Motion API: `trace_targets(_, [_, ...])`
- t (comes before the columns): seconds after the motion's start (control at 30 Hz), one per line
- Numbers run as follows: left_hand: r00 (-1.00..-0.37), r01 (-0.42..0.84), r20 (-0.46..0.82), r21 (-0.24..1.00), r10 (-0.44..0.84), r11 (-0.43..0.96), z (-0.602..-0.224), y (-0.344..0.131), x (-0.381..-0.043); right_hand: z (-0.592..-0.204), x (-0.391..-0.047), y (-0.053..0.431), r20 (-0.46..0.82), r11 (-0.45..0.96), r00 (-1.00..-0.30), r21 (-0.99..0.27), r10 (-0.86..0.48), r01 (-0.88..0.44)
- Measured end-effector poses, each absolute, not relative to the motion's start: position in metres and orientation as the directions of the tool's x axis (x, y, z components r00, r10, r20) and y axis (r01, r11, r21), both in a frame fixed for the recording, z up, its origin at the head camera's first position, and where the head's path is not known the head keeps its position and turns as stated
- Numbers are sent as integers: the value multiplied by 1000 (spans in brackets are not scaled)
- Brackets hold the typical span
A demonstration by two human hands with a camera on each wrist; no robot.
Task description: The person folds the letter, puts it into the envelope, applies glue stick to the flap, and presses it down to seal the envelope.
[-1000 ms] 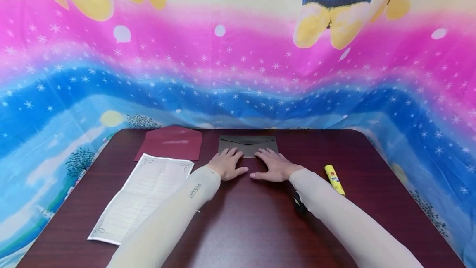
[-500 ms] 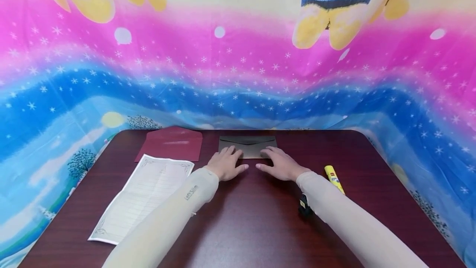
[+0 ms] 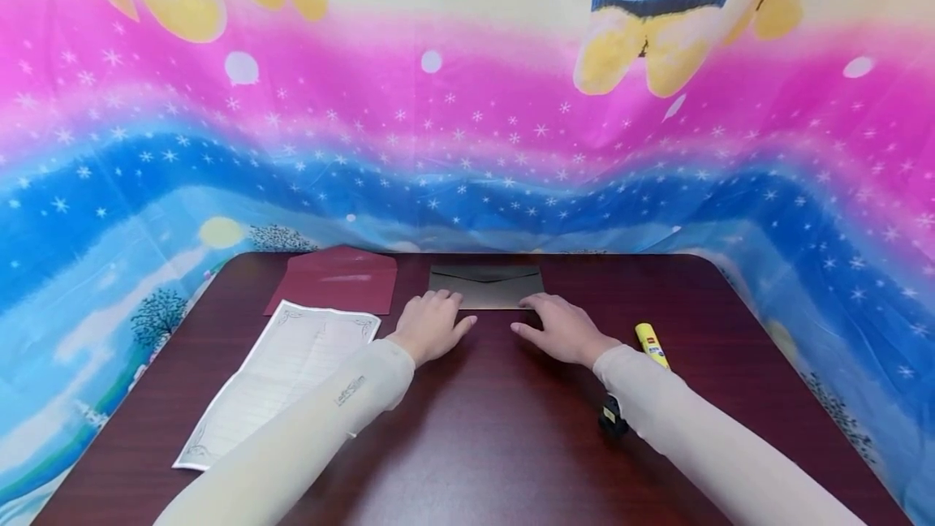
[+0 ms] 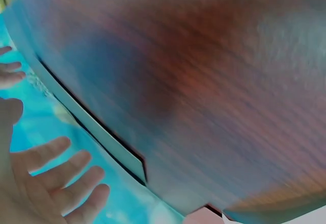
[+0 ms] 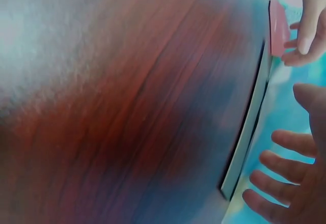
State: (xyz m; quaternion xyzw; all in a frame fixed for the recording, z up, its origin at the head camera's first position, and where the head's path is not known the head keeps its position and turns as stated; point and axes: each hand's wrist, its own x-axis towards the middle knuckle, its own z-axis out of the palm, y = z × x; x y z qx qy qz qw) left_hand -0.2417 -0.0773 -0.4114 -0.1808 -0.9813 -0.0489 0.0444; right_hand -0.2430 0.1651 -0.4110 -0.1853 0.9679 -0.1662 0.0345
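A dark grey-brown envelope [image 3: 491, 292] lies flap-side up near the table's far edge, its pointed flap folded down. My left hand [image 3: 433, 325] hovers at its near left corner, fingers loosely extended and thumb out. At the opposite near corner is my right hand [image 3: 564, 328], held the same way. Both wrist views show a gap between fingers and envelope, so neither hand holds anything. In the left wrist view the left hand [image 4: 56, 183] has its fingers spread; the right wrist view shows the right hand [image 5: 285, 175] likewise.
On the left lies a red envelope [image 3: 339, 286] with its flap up. A bordered, lined letter sheet [image 3: 292, 372] sits in front of it, partly under the left sleeve. A yellow glue stick [image 3: 652, 346] lies beyond the right forearm. A patterned cloth [image 3: 467, 209] hangs behind the table.
Both hands have drawn apart and back from the envelope, the left to the left and the right to the right. The envelope stays in place.
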Motion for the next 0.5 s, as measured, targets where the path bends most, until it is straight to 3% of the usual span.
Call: trace_targets(0.5, [-893,430,186,92,409,898,-415,-80,-196,-415,-198,158,96,862,-910,-292,-404,-414])
